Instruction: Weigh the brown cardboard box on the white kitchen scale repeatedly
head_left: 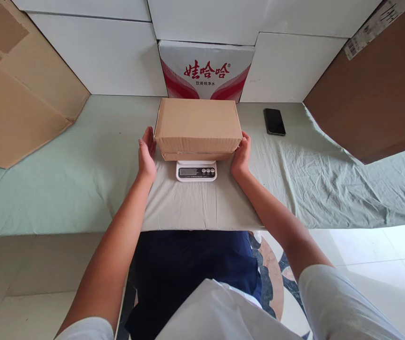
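A brown cardboard box rests on a white digital kitchen scale, covering most of its platform. The scale's dark display and buttons face me; no reading can be made out. Beside the box's left side is my left hand, palm inward, with fingers stretched out and thumb apart. Whether it touches the cardboard I cannot tell. My right hand is at the box's lower right front corner, its fingers curled against the side and partly hidden.
A black phone lies right of the box on the pale green cloth. Behind stands a white and red printed carton among white panels. Large cardboard pieces flank the table, left and right.
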A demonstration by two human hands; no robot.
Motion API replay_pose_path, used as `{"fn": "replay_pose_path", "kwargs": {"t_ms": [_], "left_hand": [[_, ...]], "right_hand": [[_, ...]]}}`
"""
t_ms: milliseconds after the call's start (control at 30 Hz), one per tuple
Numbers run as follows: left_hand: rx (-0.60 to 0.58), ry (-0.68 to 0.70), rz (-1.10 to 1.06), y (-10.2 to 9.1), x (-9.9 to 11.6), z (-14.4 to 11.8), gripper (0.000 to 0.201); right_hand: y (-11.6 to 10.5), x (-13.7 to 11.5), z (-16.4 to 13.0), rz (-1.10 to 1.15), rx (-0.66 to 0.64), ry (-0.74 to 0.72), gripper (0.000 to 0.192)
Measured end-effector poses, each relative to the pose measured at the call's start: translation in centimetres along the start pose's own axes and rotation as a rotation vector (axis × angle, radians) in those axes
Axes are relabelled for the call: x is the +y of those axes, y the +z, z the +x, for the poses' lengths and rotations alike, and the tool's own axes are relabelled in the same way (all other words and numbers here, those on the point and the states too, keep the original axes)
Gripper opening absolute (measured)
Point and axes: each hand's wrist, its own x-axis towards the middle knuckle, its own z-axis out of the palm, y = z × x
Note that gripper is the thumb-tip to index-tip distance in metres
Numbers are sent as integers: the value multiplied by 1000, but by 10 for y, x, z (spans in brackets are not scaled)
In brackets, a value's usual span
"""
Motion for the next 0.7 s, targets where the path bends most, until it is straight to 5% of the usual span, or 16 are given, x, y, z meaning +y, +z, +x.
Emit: {"fn": "replay_pose_path", "kwargs": {"t_ms": [500,700], "left_hand": [[14,5,13,2,2,1,93],[-26,16,3,-1,11,-12,95]], "right_hand": [[1,0,-1,14,14,34,40],[-3,-23,1,26,3,-73,50]]}}
